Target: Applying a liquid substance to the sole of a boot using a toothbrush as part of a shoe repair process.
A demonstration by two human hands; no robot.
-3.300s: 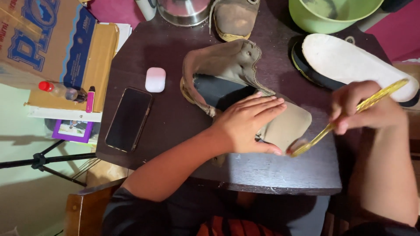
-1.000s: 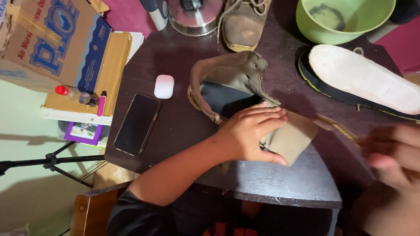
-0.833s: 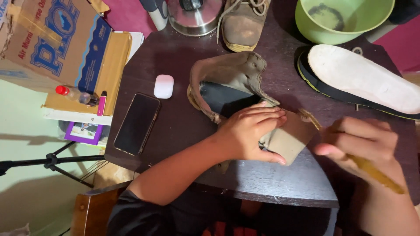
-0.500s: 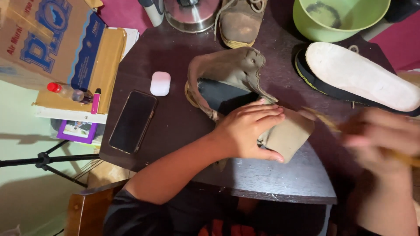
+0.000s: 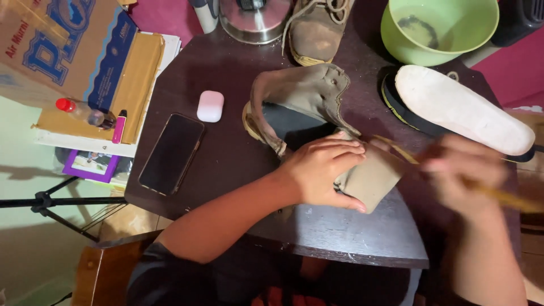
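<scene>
Presently, my left hand (image 5: pixel 323 173) lies flat, fingers spread and pressed down on the toe end of the tan shoe upper (image 5: pixel 317 122), pinning it to the dark table (image 5: pixel 226 153). My right hand (image 5: pixel 462 175) is blurred; it is closed around a thin yellow brush (image 5: pixel 504 198), whose far end reaches toward the toe of the upper, just beside the left fingertips.

Status, as a judgement: the upper is separated from its sole. The detached sole (image 5: pixel 462 110) lies white face up, to the right of the upper and apart from it, near the right hand. The two parts are not yet joined. Whether the brush is leaving anything on the toe area I cannot tell from the blur.

Position: the upper sits mid-table, its open collar pointing away from me, its toe directly under the left palm.

Surroundings: a green bowl (image 5: pixel 439 28) beyond the sole, a second boot (image 5: pixel 317 31) at the far edge, a black phone (image 5: pixel 171 153) and a small white case (image 5: pixel 210 106) to the left.
</scene>
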